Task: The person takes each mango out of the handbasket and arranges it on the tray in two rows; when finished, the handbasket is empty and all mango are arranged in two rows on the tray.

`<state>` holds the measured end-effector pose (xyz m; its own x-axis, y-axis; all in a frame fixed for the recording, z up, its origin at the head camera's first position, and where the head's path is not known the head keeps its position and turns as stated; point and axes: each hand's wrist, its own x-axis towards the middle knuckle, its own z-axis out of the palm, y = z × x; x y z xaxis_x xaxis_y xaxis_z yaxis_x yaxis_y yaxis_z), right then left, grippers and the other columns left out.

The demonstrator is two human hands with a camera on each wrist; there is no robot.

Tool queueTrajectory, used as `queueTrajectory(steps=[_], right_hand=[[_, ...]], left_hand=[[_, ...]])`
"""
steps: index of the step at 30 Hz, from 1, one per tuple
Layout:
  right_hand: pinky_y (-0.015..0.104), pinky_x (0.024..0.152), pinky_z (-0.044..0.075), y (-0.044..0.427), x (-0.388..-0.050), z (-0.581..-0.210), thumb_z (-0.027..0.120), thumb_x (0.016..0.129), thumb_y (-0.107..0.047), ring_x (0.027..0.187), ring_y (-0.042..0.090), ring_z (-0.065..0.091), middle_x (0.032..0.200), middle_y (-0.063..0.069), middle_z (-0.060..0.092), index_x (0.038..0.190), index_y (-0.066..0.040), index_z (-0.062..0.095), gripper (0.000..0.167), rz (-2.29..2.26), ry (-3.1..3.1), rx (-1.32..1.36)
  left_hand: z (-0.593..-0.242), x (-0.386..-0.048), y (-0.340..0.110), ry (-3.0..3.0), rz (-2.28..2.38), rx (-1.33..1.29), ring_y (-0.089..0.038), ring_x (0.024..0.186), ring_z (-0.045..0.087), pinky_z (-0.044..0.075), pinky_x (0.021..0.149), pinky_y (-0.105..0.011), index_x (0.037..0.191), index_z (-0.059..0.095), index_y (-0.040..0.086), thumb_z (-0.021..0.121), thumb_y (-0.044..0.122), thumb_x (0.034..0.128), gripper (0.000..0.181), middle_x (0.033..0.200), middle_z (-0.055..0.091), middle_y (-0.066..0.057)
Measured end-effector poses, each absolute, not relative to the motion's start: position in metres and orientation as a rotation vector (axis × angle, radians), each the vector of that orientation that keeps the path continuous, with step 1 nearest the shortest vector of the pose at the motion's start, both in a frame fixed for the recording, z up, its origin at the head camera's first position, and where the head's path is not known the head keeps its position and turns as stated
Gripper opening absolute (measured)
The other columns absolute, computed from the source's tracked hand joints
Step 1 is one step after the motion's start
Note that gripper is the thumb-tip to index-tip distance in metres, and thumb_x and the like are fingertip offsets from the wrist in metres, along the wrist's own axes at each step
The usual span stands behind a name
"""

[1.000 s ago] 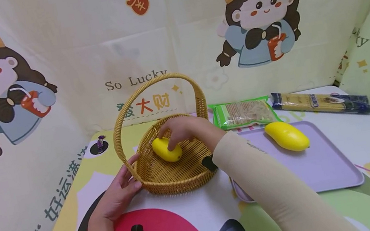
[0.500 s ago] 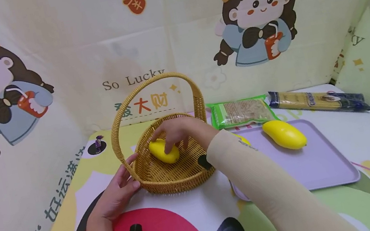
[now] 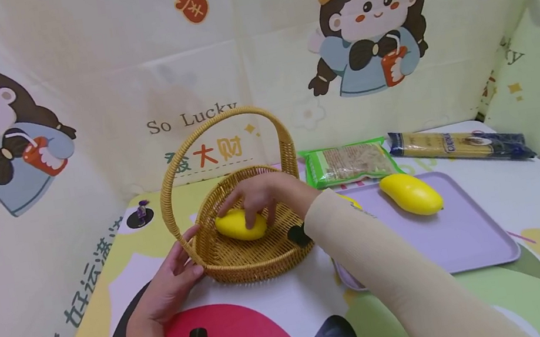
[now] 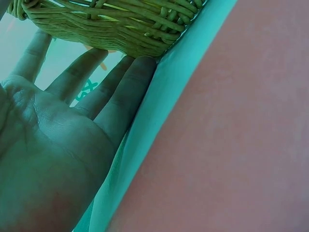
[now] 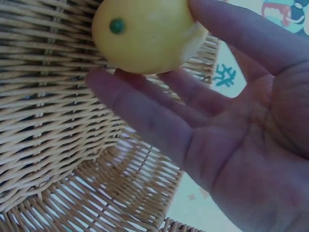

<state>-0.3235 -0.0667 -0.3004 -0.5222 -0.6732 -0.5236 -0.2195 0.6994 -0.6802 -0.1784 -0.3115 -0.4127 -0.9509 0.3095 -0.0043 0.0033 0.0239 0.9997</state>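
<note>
A yellow mango [image 3: 241, 224] is inside the wicker basket [image 3: 260, 270], which has a tall arched handle. My right hand [image 3: 260, 194] reaches in from above and holds the mango between thumb and fingers. In the right wrist view the mango [image 5: 145, 36] shows its green stem end, with the thumb on one side and fingers on the other. My left hand [image 3: 169, 287] rests against the basket's left side. Its straight fingers touch the weave [image 4: 116, 31] in the left wrist view. Another mango [image 3: 411, 194] lies on a lilac tray [image 3: 454, 245].
Beyond the tray lie a green-edged food packet [image 3: 349, 163] and a long pasta packet [image 3: 459, 145]. My right sleeve [image 3: 381, 257] partly hides another yellow thing [image 3: 349, 201] on the tray. A small purple-wrapped item [image 3: 142, 212] sits at the back left.
The mango in the basket has turned from slanted to more level, with my right hand staying on it. My left hand keeps its place at the basket. The head view has shifted slightly.
</note>
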Motion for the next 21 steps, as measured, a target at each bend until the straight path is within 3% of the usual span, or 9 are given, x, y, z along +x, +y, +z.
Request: queueTrajectory(steps=[10, 21], right_hand=[[0.046, 0.086, 0.062, -0.057, -0.320, -0.297, 0.074, 0.090, 0.000, 0.129, 0.028, 0.054, 0.160, 0.010, 0.042, 0.144, -0.031, 0.062, 0.063, -0.682, 2.090, -0.780], [0.050, 0.094, 0.059, -0.048, -0.323, -0.290, 0.073, 0.092, -0.014, 0.124, 0.033, 0.057, 0.159, 0.003, 0.042, 0.145, -0.034, 0.060, 0.059, -0.674, 2.095, -0.690]], left_hand=[[-0.413, -0.182, -0.310, 2.077, 2.019, 0.332, -0.009, 0.139, 0.047, 0.047, 0.106, -0.021, 0.165, 0.021, 0.028, 0.060, 0.017, 0.1027, 0.074, 0.170, 0.015, -0.016], [-0.413, -0.180, -0.311, 2.094, 2.004, 0.313, -0.011, 0.142, 0.041, 0.047, 0.106, -0.021, 0.165, 0.021, 0.029, 0.059, 0.018, 0.1031, 0.073, 0.171, 0.014, -0.015]])
